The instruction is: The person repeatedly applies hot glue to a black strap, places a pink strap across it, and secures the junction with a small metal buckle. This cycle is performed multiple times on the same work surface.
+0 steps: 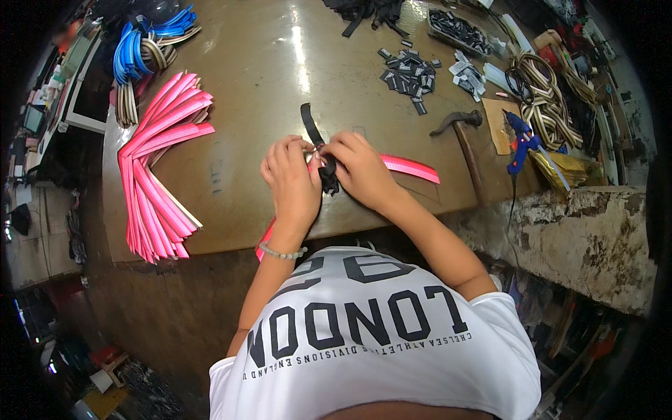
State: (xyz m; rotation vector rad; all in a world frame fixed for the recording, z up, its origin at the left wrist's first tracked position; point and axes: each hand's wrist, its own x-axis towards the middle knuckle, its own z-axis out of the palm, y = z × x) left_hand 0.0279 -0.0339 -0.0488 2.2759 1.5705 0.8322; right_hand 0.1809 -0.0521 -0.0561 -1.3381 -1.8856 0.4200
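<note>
Near the table's front edge my left hand (292, 178) and my right hand (358, 168) meet, both with fingers pinched on a black strap (311, 124). One end of the strap stands out beyond my fingertips; a curled part (327, 176) hangs between my hands. Something small and shiny shows at the fingertips, too covered to make out. A pink webbing strap (411, 168) runs out past my right hand, and pink also shows below my left wrist. Whether that is one piece I cannot tell, since my hands hide the middle.
At left lies a fanned bundle of pink straps (157, 210), with blue straps (129, 56) behind. Small black tags (409, 73) are heaped at the far right, near a filled container (458, 33). A hammer (467, 143), blue glue gun (520, 140) and coiled striped straps (549, 105) lie right.
</note>
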